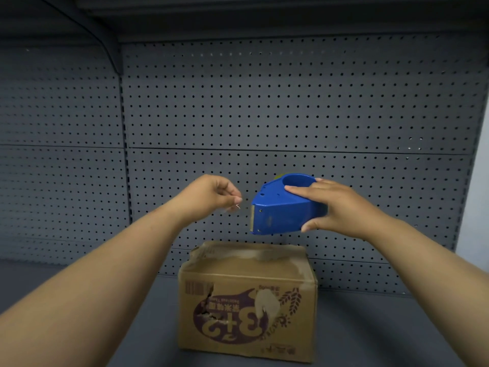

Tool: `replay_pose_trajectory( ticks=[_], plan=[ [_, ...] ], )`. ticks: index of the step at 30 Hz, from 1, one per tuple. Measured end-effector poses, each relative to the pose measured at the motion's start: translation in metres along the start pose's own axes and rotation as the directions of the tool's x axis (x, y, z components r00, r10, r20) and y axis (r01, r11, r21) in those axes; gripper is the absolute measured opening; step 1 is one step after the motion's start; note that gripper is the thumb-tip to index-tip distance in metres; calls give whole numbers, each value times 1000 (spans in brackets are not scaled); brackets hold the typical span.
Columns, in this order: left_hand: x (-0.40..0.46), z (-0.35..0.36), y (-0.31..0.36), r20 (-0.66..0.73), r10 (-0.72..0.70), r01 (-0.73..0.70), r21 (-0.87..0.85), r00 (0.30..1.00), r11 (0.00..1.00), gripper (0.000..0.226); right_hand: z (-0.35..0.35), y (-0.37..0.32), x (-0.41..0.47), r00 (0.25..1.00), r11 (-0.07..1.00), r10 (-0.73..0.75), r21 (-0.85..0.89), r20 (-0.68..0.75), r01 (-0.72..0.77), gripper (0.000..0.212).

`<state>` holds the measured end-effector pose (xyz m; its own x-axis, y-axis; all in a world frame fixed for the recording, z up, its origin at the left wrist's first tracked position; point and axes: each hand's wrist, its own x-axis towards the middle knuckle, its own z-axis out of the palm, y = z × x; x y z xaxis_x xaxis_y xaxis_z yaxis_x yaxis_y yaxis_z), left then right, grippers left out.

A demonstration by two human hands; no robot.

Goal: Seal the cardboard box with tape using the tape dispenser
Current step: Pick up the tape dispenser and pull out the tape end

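A worn brown cardboard box (246,271) with purple print stands on the grey shelf, its top flaps folded down. Above it my right hand (341,205) grips a blue tape dispenser (280,210) by its rounded rear, cutter end pointing left. My left hand (211,194) hovers just left of the cutter, thumb and forefinger pinched together. A thin clear glint shows at those fingertips; whether it is the tape end is too faint to tell. Both hands are raised well clear of the box top.
A grey pegboard wall (291,107) rises right behind the box. The grey shelf surface (370,327) runs left and right of the box. Another shelf (238,11) overhangs above. A pale wall (476,207) borders the right edge.
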<state>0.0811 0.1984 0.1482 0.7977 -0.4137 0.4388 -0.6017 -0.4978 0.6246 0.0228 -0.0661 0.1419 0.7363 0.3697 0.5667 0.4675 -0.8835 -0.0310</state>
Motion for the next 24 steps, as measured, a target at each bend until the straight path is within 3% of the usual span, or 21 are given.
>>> replay_pose_trajectory(
  ticks=[6, 12, 16, 19, 24],
  plan=[
    [10, 4, -13, 6, -114, 113, -223, 993, 968, 6, 2, -13, 8, 997, 998, 62, -33, 46, -60, 78],
    [20, 6, -34, -17, -297, 244, -529, 955, 813, 21, 16, -24, 23, 999, 995, 50, -81, 7, -50, 72],
    [20, 3, -46, 33, -338, 291, -591, 941, 752, 5, 21, -35, 28, 998, 995, 61, -82, 26, -59, 74],
    [17, -2, -55, 77, -354, 317, -645, 932, 696, 7, 20, -44, 30, 992, 993, 94, -82, 85, -87, 86],
    [13, -6, -71, 112, -379, 358, -640, 919, 680, 6, 21, -60, 34, 977, 966, 115, -248, 180, -68, 96]
  ],
)
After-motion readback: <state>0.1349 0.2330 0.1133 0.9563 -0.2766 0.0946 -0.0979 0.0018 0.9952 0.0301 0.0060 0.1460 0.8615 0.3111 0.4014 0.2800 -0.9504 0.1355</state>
